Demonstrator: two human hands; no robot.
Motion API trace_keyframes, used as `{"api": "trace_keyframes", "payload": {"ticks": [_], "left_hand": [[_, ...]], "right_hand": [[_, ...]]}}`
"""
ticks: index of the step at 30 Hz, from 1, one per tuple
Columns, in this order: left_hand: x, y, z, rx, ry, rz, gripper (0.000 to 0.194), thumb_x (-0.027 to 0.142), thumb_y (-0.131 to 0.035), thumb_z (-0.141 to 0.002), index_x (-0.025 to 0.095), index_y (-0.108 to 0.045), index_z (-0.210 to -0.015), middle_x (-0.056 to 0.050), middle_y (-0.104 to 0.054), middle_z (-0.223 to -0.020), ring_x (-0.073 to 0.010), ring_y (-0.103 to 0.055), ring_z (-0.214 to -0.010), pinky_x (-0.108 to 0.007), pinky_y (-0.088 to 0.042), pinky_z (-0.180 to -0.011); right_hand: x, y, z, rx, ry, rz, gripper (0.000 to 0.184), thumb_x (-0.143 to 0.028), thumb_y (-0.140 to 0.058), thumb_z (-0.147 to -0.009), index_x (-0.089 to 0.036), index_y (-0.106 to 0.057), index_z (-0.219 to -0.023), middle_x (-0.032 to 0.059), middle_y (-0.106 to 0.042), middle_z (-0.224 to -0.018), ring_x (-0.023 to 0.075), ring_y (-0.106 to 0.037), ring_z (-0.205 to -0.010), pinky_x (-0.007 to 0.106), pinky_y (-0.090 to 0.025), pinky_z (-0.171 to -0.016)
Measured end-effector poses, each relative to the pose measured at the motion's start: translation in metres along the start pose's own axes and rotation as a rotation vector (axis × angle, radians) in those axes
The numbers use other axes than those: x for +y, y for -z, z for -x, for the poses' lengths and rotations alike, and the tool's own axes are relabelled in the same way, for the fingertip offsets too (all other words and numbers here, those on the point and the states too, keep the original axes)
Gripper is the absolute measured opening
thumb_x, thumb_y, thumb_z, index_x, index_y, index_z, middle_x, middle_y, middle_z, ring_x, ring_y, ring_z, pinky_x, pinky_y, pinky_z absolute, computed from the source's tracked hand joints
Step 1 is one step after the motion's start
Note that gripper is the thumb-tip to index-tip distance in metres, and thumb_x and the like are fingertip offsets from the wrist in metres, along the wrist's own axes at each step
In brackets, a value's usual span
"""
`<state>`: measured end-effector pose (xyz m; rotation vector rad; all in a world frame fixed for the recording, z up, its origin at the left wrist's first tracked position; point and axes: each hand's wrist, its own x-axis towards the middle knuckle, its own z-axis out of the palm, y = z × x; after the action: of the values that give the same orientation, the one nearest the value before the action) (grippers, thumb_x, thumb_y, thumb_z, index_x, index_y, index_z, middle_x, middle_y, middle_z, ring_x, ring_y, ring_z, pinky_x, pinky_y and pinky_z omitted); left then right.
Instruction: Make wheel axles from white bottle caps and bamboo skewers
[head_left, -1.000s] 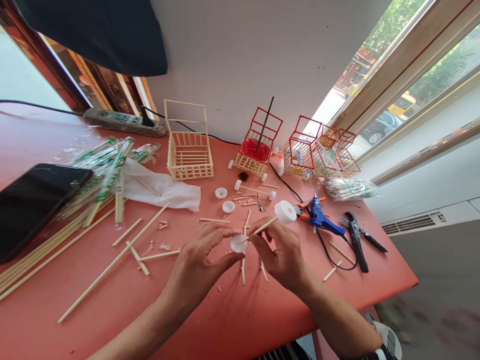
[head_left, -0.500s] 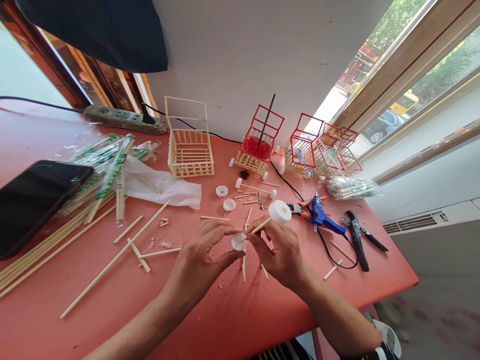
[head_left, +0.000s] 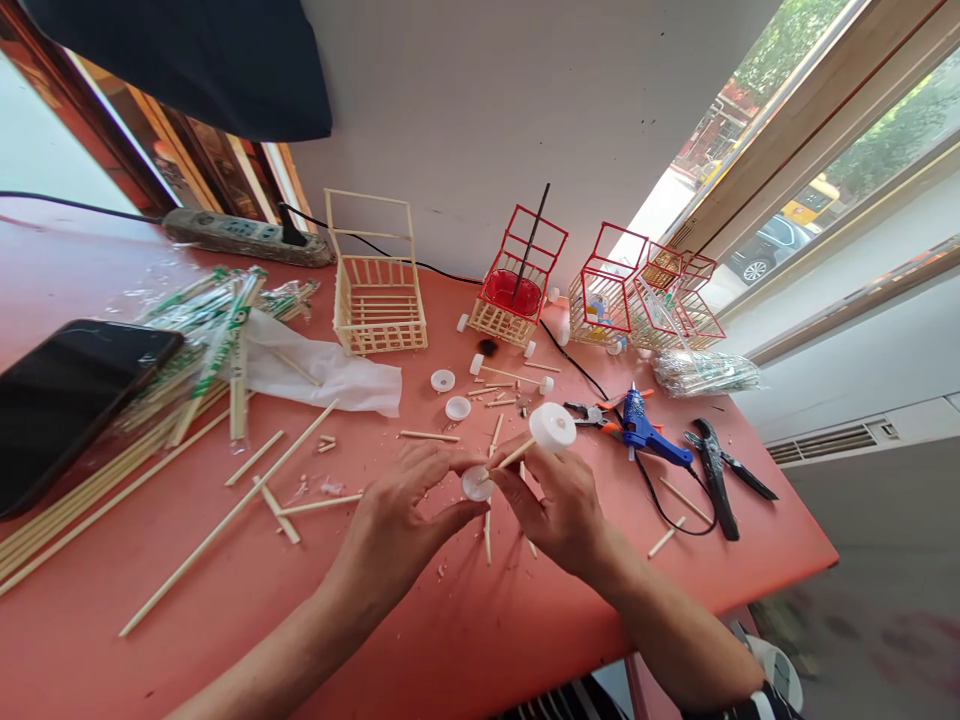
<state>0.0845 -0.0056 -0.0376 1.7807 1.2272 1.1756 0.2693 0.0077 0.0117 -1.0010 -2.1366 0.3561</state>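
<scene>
Between thumb and fingers my left hand [head_left: 409, 500] pinches a small white bottle cap [head_left: 475, 484], its hollow side facing up. My right hand [head_left: 559, 500] grips a short wooden stick [head_left: 517, 453] that carries another white cap [head_left: 553, 427] at its upper end. The stick's lower end reaches into the cap in my left hand; whether it is fixed there I cannot tell. Beyond my hands lie two loose white caps [head_left: 457, 408] and a stick with white caps on both ends [head_left: 514, 376].
Behind stand a plain stick cart frame [head_left: 381, 335] and several red-edged ones [head_left: 517, 215]. A blue glue gun [head_left: 641, 430], pliers [head_left: 592, 415] and black cutters [head_left: 716, 480] lie right. Left are a phone [head_left: 75, 400], wrapped chopsticks [head_left: 225, 330], loose sticks [head_left: 232, 515] and a power strip [head_left: 240, 235].
The cap on the upper end of the stick has shifted slightly left and down as my right hand tilts it. My left hand stays almost still.
</scene>
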Motion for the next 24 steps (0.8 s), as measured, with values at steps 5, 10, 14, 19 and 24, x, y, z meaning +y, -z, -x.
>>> {"api": "trace_keyframes", "payload": {"ticks": [5, 10, 14, 19, 24], "left_hand": [[-0.0023, -0.0008, 0.0035, -0.021, 0.072, -0.005, 0.025, 0.025, -0.075, -0.084, 0.029, -0.071, -0.108, 0.002, -0.076, -0.106, -0.0199, -0.069, -0.095, -0.030, -0.052, -0.086], [-0.0002, -0.0008, 0.0019, -0.028, 0.084, 0.003, 0.021, 0.025, -0.073, -0.085, 0.029, -0.072, -0.106, 0.002, -0.076, -0.103, -0.0196, -0.068, -0.093, -0.029, -0.051, -0.084], [0.0025, 0.0006, 0.0006, -0.040, 0.088, 0.003, 0.021, 0.026, -0.073, -0.084, 0.030, -0.072, -0.105, 0.003, -0.075, -0.098, -0.0185, -0.066, -0.087, -0.028, -0.051, -0.080], [0.0034, 0.0008, 0.0016, -0.041, 0.149, 0.021, 0.019, 0.028, -0.072, -0.084, 0.030, -0.073, -0.103, 0.003, -0.076, -0.095, -0.0189, -0.068, -0.088, -0.028, -0.052, -0.079], [0.0037, 0.0010, 0.0022, -0.038, 0.168, 0.031, 0.021, 0.030, -0.071, -0.084, 0.030, -0.073, -0.105, 0.001, -0.077, -0.102, -0.0210, -0.069, -0.091, -0.032, -0.053, -0.085]], "right_hand": [[-0.0004, 0.0003, -0.0006, 0.010, 0.009, 0.002, 0.014, -0.024, -0.053, -0.101, -0.021, -0.061, -0.091, 0.0032, -0.070, -0.082, 0.0154, -0.063, -0.072, 0.027, -0.048, -0.068], [0.0000, -0.0002, -0.0003, 0.010, 0.013, 0.000, 0.012, -0.023, -0.054, -0.101, -0.020, -0.061, -0.091, 0.0030, -0.070, -0.082, 0.0150, -0.062, -0.072, 0.027, -0.048, -0.068], [0.0002, 0.0000, -0.0002, 0.007, 0.000, 0.015, 0.013, -0.023, -0.054, -0.101, -0.021, -0.061, -0.091, 0.0029, -0.070, -0.082, 0.0152, -0.062, -0.072, 0.027, -0.048, -0.068], [-0.0001, 0.0002, -0.0005, 0.003, 0.008, 0.020, 0.013, -0.024, -0.054, -0.101, -0.021, -0.061, -0.090, 0.0031, -0.070, -0.082, 0.0155, -0.063, -0.073, 0.028, -0.048, -0.069], [0.0007, -0.0008, -0.0003, 0.011, 0.012, 0.021, 0.013, -0.024, -0.054, -0.100, -0.021, -0.062, -0.090, 0.0032, -0.071, -0.083, 0.0156, -0.064, -0.073, 0.027, -0.049, -0.069]]}}
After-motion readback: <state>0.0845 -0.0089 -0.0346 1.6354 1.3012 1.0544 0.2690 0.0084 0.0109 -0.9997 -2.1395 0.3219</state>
